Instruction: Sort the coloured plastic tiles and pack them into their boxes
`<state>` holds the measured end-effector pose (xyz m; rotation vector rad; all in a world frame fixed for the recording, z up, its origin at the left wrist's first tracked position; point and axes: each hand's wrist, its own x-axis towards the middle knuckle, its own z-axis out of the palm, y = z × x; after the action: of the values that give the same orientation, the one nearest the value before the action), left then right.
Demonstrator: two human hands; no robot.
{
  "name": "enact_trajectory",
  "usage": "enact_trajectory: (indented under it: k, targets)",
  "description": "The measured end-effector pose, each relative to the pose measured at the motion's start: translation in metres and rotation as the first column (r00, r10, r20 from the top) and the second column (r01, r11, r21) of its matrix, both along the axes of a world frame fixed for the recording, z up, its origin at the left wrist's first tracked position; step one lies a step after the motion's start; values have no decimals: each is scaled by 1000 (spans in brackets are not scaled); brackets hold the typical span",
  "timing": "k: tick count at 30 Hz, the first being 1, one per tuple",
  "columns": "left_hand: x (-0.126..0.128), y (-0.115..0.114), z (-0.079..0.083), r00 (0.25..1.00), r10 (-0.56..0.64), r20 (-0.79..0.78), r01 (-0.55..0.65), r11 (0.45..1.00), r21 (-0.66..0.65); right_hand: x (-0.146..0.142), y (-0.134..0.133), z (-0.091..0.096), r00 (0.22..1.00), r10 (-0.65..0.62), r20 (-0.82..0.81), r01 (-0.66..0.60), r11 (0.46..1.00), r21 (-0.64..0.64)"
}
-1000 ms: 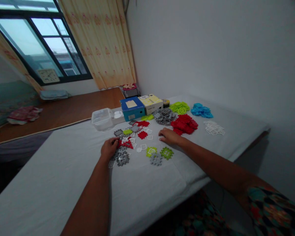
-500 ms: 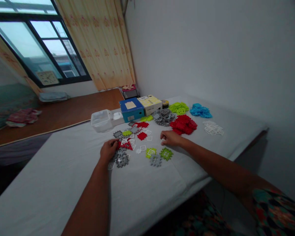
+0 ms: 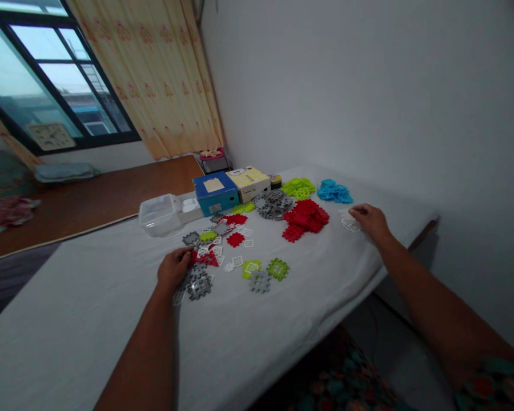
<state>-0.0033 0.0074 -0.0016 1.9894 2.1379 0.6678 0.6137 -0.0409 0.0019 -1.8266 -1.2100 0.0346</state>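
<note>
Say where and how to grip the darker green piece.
Likely pinch the darker green piece by its toothed right edge, coming from the right: it lies flat, with white cloth beside that edge and a gray piece close on its left.

One head cam, set above and behind both the left hand (image 3: 173, 271) and right hand (image 3: 370, 221), facing forward and down. Wide, mid-range on the table (image 3: 257, 342) under them; window (image 3: 60, 77) far beyond the left hand, wall (image 3: 346, 85) beyond the right.
</note>
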Motion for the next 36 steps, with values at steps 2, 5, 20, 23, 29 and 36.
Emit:
enact_trajectory:
  k: [2,5,20,23,29,36]
  targets:
    - [1,-1,1,1000,2,2,-2,1000,4,11,0,-2,994,-28,102,32,999,-37]
    - [2,-2,2,1000,-5,17,5,1000,2,-15,2,8,975,6,221,-6,1000,-2]
    - [5,-5,-2,997,-11,75,10,1000,5,-316,25,24,210,934,290,-766,342,-545]
    - [6,-6,-2,997,-8,75,8,1000,-2,-329,30,26,222,937,270,-713,345,-610]
    - [7,-7,-1,997,-5,75,5,1000,1,-329,25,29,327,916,232,-707,400,-584]
    - [2,-4,-1,998,-5,68,5,1000,8,-267,0,31,446,838,313,-809,527,-259]
